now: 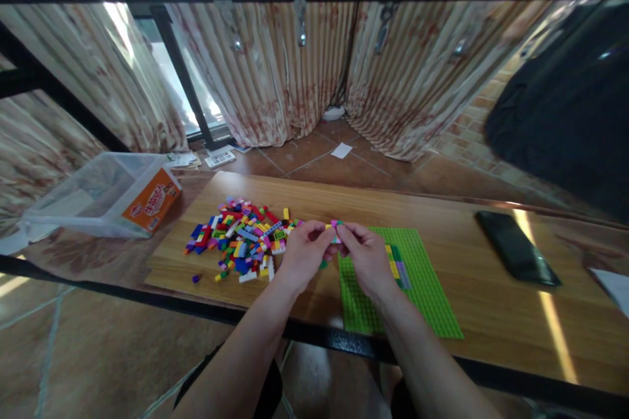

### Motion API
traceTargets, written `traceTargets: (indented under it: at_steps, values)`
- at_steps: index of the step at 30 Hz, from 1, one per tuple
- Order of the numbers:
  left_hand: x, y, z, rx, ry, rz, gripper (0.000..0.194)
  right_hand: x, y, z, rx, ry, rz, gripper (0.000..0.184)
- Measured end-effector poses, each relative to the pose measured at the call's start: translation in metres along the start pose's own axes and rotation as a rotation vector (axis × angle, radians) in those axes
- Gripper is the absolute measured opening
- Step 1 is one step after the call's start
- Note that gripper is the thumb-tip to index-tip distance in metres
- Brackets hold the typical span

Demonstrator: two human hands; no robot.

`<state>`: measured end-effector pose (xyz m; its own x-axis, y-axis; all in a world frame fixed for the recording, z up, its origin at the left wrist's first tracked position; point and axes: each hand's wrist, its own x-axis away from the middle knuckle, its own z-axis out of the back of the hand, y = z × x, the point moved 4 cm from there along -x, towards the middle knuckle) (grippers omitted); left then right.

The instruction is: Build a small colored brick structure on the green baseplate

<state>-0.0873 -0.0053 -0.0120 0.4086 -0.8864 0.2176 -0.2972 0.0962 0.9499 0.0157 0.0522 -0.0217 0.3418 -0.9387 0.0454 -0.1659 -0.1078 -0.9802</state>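
Note:
My left hand point(305, 250) and my right hand point(364, 255) meet above the wooden table point(491, 294), fingertips pinched together on a few small bricks point(335, 226), pink, yellow and green. Below my right hand lies a green baseplate point(427, 294) with a short row of bricks point(397, 266) pressed onto it. A pile of loose coloured bricks point(240, 239) lies just left of my left hand.
A clear plastic box point(98, 193) with an orange label sits at the table's left end. A black phone point(515, 249) lies to the right, with a white sheet point(614, 288) at the far right edge. Curtains hang behind, over a tiled floor.

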Motion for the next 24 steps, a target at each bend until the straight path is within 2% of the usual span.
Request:
traceTargets:
  at_steps: [6, 14, 17, 21, 24]
  values:
    - [-0.005, -0.003, -0.005, -0.032, -0.021, -0.053, 0.019, -0.001, 0.001, 0.006, 0.007, -0.021, 0.016, 0.027]
    - [-0.003, -0.008, 0.000, 0.026, -0.004, 0.006, 0.022, 0.004, 0.015, 0.002, -0.048, -0.020, -0.048, 0.030]
    - [-0.002, -0.008, 0.002, 0.070, -0.007, 0.045, 0.024, 0.005, 0.018, -0.001, -0.166, -0.049, -0.126, 0.030]
    - [0.001, -0.008, 0.001, 0.103, -0.035, 0.084, 0.025, 0.004, 0.018, -0.005, -0.345, -0.133, -0.308, 0.027]
    - [0.001, -0.008, -0.002, 0.079, -0.032, 0.065, 0.023, 0.003, 0.016, -0.004, -0.374, -0.135, -0.343, 0.029]
